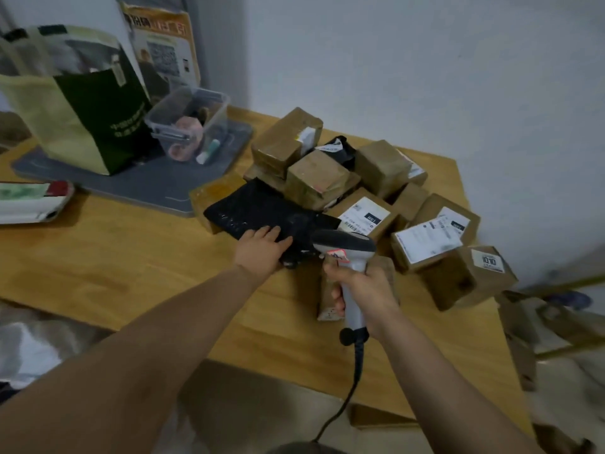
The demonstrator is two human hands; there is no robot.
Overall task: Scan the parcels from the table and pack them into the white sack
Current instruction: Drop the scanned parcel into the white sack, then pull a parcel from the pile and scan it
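Left grip [262, 249] lies with straight fingers on a black parcel [258, 208]; right grip [363, 290] is wrapped round a scanner [347, 245], beside boxes [320, 181] on the worktop [131, 257].

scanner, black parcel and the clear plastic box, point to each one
scanner [347, 242]: head view, on its grey head.
black parcel [262, 208]: head view, on its flat top.
clear plastic box [203, 92]: head view, on its upper rim.
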